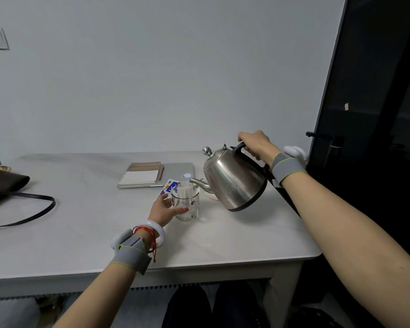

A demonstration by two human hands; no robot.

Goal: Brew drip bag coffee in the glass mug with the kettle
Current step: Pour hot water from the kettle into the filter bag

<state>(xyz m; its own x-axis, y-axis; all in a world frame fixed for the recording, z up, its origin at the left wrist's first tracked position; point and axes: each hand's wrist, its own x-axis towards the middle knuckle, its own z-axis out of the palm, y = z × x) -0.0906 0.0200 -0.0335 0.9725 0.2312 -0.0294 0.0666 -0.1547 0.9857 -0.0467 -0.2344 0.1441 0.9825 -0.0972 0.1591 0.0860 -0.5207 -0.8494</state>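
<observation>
The right hand [255, 144] has its grip closed around the black handle of the steel kettle [234, 183], holding it off the tabletop [81, 233] and tilted toward 9 o'clock. Its spout [198, 183] reaches just over the rim of the glass mug [186, 204]. The mug stands on the tabletop, and a white drip bag [184, 194] hangs open inside its mouth. The left hand [163, 209] wraps the mug from its 8 o'clock side, fingers curled against the glass, so its grip is closed on the mug. A torn blue and white sachet [169, 187] lies just beyond the mug at 11 o'clock. Farther back, at 11 o'clock, a spiral notebook [141, 174] rests on a closed laptop [180, 170]. A dark bag [3, 183] with a loose strap sits at the tabletop's 9 o'clock edge.
</observation>
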